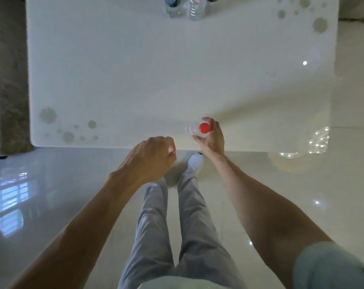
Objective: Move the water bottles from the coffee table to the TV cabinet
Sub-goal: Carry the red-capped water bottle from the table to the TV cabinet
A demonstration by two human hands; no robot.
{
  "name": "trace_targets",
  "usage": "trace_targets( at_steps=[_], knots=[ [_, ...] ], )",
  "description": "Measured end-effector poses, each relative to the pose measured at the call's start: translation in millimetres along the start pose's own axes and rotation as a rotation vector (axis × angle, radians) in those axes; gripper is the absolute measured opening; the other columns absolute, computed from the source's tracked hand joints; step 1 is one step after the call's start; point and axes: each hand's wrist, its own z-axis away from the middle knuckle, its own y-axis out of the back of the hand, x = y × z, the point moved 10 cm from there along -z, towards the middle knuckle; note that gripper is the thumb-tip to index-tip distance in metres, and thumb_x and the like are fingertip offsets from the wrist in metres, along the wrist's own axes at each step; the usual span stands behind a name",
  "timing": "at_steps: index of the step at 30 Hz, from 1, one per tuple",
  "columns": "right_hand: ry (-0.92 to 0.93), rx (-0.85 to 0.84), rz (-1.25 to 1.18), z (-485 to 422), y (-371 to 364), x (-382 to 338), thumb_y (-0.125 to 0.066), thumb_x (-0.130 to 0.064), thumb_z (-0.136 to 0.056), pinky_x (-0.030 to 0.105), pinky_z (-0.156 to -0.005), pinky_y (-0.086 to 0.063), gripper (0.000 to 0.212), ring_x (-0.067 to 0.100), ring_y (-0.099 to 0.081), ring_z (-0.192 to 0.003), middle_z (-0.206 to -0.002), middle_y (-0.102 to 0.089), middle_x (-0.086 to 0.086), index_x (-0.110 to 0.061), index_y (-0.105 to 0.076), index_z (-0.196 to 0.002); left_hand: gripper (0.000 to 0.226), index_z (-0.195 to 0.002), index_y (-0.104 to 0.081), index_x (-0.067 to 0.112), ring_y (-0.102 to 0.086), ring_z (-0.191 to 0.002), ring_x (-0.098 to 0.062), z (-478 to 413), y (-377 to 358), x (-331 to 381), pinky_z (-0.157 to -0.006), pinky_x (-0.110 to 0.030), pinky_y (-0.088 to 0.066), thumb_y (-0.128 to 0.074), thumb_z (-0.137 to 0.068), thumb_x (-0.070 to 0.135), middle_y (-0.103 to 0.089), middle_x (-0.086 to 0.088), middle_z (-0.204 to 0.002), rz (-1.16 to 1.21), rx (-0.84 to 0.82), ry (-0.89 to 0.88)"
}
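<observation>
**Bottle in hand at the near edge of the table**

Clear plastic water bottle with a red screw cap (200, 129) stands upright close to the near edge of the glossy white rectangular table (135, 69), seen almost straight down so that the cap hides most of its body. The person's right hand (210, 135) is wrapped around it: thumb on the near side, fingers curling round the far side, the grip closed on the bottle just below the cap. Whether the base is touching the table I cannot tell from this angle.

The left hand (151, 158) hovers just off the table's near edge, beside the bottle, fingers curled loosely inward and holding nothing.

Across the table, at its far edge, a second clear bottle with a red cap (196, 8) stands next to a clear bottle with a dark label (173, 7); both are cut off by the top of the view, and they stand just beside one another, well apart from the held bottle. A dark shape sits just beyond them, too cropped to identify.

The table carries faint grey-green round flower-like prints (68, 130) in its near corner on the person's left and in its far corner on the right. Below the table's near edge lies a shiny pale tiled floor (51, 195), with the person's light grey trousers (177, 226) and one white shoe (195, 160) pointing toward the table, its toe right under the held bottle.
</observation>
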Motion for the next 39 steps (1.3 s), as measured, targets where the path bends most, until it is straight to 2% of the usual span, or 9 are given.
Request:
trace_targets(
  at_steps=[3, 8, 13, 17, 20, 24, 28, 33, 39],
  knots=[
    [-0.058, 0.036, -0.041, 9.2, 28.5, -1.4, -0.082, -0.033, -0.067, 0.02, -0.084, -0.04, 0.064, 0.022, -0.058, -0.108, -0.118, -0.059, 0.003, -0.02, -0.055, -0.124, 0.024, -0.11, -0.066, 0.013, -0.068, -0.095, -0.026, 8.0, 19.9, 0.2, -0.085, -0.034, -0.055, -0.048, -0.098, 0.022, -0.07, -0.007, -0.113, 0.045, 0.041, 0.034],
    [-0.01, 0.106, -0.058, 49.4, 99.1, -33.4, -0.083, -0.036, -0.066, 0.02, -0.082, -0.04, 0.065, 0.016, -0.059, -0.1, -0.114, -0.059, -0.002, -0.025, -0.057, -0.124, 0.023, -0.109, -0.066, 0.015, -0.065, -0.095, -0.022, 23.1, 53.1, 20.9, -0.079, -0.026, -0.047, -0.047, -0.098, 0.021, -0.07, -0.003, -0.113, 0.093, 0.088, 0.018],
    [0.076, 0.239, -0.105, 107.6, 188.0, -84.3, -0.084, -0.037, -0.066, 0.003, -0.075, -0.038, 0.065, -0.002, -0.054, -0.088, -0.111, -0.058, -0.014, -0.028, -0.056, -0.124, 0.029, -0.125, -0.053, 0.018, -0.064, -0.1, -0.022, 36.1, 67.4, 49.6, -0.081, -0.027, -0.045, -0.048, -0.097, 0.026, -0.068, -0.001, -0.119, 0.12, 0.121, -0.071],
    [0.109, 0.325, -0.162, 158.4, 242.8, -126.0, -0.084, -0.041, -0.069, 0.018, -0.08, -0.049, 0.067, 0.006, -0.058, -0.095, -0.112, -0.059, -0.012, -0.022, -0.053, -0.125, 0.046, -0.139, -0.038, 0.02, -0.062, -0.11, -0.024, 42.3, 71.9, 78.3, -0.09, -0.03, -0.044, -0.053, -0.096, 0.028, -0.059, -0.003, -0.133, 0.138, 0.104, -0.179],
    [0.138, 0.401, -0.196, 197.4, 272.3, -154.6, -0.078, -0.048, -0.069, 0.017, -0.079, -0.051, 0.067, 0.003, -0.06, -0.097, -0.113, -0.061, -0.012, -0.021, -0.055, -0.125, 0.053, -0.142, -0.034, 0.022, -0.058, -0.118, -0.025, 52.8, 78.4, 108.5, -0.097, -0.035, -0.046, -0.057, -0.094, 0.026, -0.054, -0.007, -0.137, 0.138, 0.095, -0.336],
    [0.097, 0.563, -0.276, 251.7, 299.6, -164.8, -0.074, -0.05, -0.071, 0.008, -0.08, -0.048, 0.065, 0.0, -0.06, -0.1, -0.114, -0.065, -0.009, -0.02, -0.058, -0.126, 0.051, -0.138, -0.039, 0.028, -0.058, -0.113, -0.022, 75.3, 82.4, 146.0, -0.096, -0.039, -0.05, -0.061, -0.091, 0.026, -0.053, -0.003, -0.136, 0.212, 0.045, -0.493],
    [0.022, 0.702, -0.366, 301.9, 306.7, -155.4, -0.068, -0.052, -0.074, 0.002, -0.085, -0.04, 0.067, 0.004, -0.06, -0.105, -0.121, -0.065, -0.005, -0.018, -0.056, -0.129, 0.043, -0.13, -0.049, 0.025, -0.06, -0.097, -0.018, 106.6, 76.9, 171.9, -0.081, -0.022, -0.05, -0.064, -0.09, 0.017, -0.056, -0.003, -0.131, 0.363, -0.061, -0.566],
    [-0.064, 0.83, -0.424, 370.4, 313.9, -123.3, -0.068, -0.048, -0.078, 0.0, -0.081, -0.041, 0.066, 0.01, -0.058, -0.11, -0.13, -0.061, 0.0, -0.018, -0.051, -0.135, 0.042, -0.129, -0.052, 0.03, -0.063, -0.103, -0.018, 148.9, 40.3, 204.4, -0.089, -0.033, -0.054, -0.062, -0.091, 0.015, -0.056, 0.001, -0.131, 0.387, -0.235, -0.598],
    [-0.156, 1.001, -0.385, 480.8, 327.7, -72.0, -0.076, -0.042, -0.077, 0.025, -0.09, -0.052, 0.069, 0.015, -0.057, -0.111, -0.129, -0.06, 0.005, -0.015, -0.049, -0.134, 0.044, -0.132, -0.052, 0.03, -0.062, -0.108, -0.019, 212.3, -24.9, 266.2, -0.093, -0.038, -0.055, -0.063, -0.091, 0.021, -0.056, 0.003, -0.134, 0.28, -0.372, -0.706]
  ],
)
